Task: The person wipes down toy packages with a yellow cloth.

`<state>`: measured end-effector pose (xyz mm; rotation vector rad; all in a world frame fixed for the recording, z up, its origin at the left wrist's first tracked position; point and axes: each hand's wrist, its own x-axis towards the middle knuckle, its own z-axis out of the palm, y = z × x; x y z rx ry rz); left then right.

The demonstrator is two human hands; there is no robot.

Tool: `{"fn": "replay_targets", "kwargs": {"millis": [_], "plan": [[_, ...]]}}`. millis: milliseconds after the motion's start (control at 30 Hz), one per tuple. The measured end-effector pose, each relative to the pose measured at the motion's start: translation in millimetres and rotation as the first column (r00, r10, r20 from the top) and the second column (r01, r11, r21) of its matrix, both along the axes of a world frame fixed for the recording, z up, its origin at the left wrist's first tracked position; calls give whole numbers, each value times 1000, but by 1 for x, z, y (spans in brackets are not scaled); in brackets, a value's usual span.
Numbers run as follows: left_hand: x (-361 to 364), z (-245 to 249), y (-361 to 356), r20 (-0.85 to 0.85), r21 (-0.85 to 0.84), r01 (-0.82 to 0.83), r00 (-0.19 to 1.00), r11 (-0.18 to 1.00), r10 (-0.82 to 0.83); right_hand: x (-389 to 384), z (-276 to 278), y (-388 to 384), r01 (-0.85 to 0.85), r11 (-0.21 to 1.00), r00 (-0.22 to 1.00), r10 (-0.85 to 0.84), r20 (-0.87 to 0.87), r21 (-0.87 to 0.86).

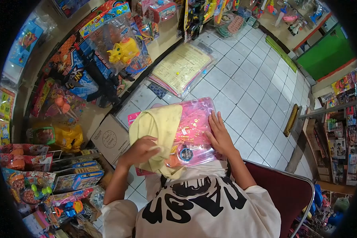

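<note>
On my lap lies a pink toy package (200,127) in clear plastic, with gold-flecked pink material and a round black label inside. A pale yellow cloth (156,123) covers its left part and hangs toward my shirt. My left hand (142,150) is closed on the lower part of this cloth, its fingers slightly blurred. My right hand (222,137) lies against the package's right edge, fingers stretched out and thumb apart. Another pink edge shows beneath the cloth at the left.
A cardboard clock box (110,137) stands at my left, near stacked toy packs (77,178). Ahead, plastic-wrapped printed sheets (182,67) lie on the tiled floor (242,83). A toy gun pack (97,73) leans on the left. A dark red chair (275,194) is at my right.
</note>
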<state>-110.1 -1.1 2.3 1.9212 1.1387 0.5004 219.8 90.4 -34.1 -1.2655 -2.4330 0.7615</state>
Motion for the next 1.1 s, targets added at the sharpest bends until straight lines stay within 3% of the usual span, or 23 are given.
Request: {"fn": "replay_targets", "kwargs": {"millis": [33, 67, 100, 167, 233, 333, 433, 467, 500, 567, 633, 667, 700, 767, 867, 1000, 1100], "plan": [[-12, -3, -7, 87, 18, -128, 988, 992, 126, 0, 0, 0, -2, 1000, 1000, 2, -12, 3], [-24, -1, -14, 303, -59, -274, 911, 960, 279, -1, 0, 0, -3, 1000, 1000, 3, -24, 5], [-33, 2, -21, 488, -167, -391, 765, 905, 420, -2, 1, 0, 0, 1000, 999, 0, -37, -5], [-46, 1, -45, 652, -233, -700, 402, 675, 643, -1, 3, 1, 4, 1000, 998, -6, -56, -27], [-50, 13, -53, 849, -78, -772, 280, 631, 448, 0, 2, 1, 3, 1000, 999, -4, -52, -20], [-28, 57, -51, 991, -8, -667, 95, 745, 95, -1, 5, 1, 9, 1000, 999, -9, -45, -21], [-12, 63, -52, 951, -278, -637, -75, 720, 300, -2, 7, 0, 15, 999, 999, -17, -44, -30], [-26, 39, -54, 762, -260, -832, 135, 491, 633, -2, 6, 0, 17, 999, 999, -18, -45, -31], [-10, 32, -38, 596, -155, -826, 358, 541, 718, -3, 6, 0, 18, 999, 998, -19, -54, -35], [22, 20, -6, 131, 109, -708, 706, 697, 696, -3, 4, 0, 21, 999, 997, -24, -70, -41], [71, 39, 49, -103, 316, -448, 860, 836, 500, -4, 4, 0, 25, 999, 996, -28, -83, -44], [87, 24, 58, -143, 294, -386, 887, 875, 439, -4, 3, 0, 26, 999, 996, -30, -90, -45], [96, -17, 65, -372, 383, -188, 864, 904, 338, -3, 3, 0, 28, 998, 996, -32, -88, -50], [113, -48, 59, -520, 445, -58, 795, 894, 311, -2, 3, 1, 33, 998, 996, -37, -84, -58], [109, -42, 57, -528, 491, 22, 803, 871, 278, 2, 3, 0, 44, 996, 991, -53, -120, -76], [104, -35, 44, -500, 385, 126, 861, 914, 91, 0, 1, 1, 52, 996, 990, -61, -125, -76], [97, -23, 16, -536, 383, 315, 841, 868, -68, 1, 1, 1, 69, 992, 985, -85, -150, -110]]}}
